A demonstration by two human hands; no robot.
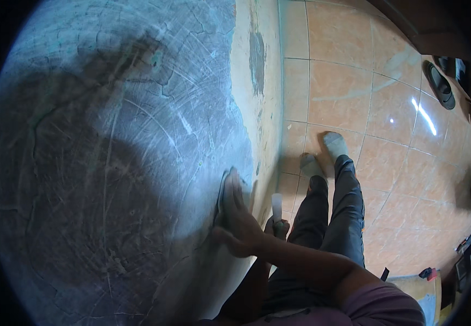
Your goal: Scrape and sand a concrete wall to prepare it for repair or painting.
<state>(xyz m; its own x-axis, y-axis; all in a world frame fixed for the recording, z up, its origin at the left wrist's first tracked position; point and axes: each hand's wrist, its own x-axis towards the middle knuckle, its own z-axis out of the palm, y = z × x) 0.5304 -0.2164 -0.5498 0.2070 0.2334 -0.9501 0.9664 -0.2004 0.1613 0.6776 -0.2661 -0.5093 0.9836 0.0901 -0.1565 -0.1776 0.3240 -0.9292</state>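
My right hand (239, 223) reaches across my left arm and lies against the grey plastered wall (137, 163), fingers stretched along the surface and thumb apart. A dark strip edges its fingers; whether it is shadow or a thin sheet under the palm I cannot tell. Lower and closer to my legs, my left hand (277, 230) is closed around a small tool with a pale, flat, upright blade (276, 206). The grip hides most of its handle. Curved scratches and cracks cover the wall, and a cream band (260, 108) with worn patches borders the plaster.
Orange-brown floor tiles (338, 92) meet the wall's foot. My socked feet (334, 144) stand close to it. A dark sandal (439, 86) lies at the far right, near dark furniture (420, 24). Small items (426, 273) rest on a pale surface at the lower right.
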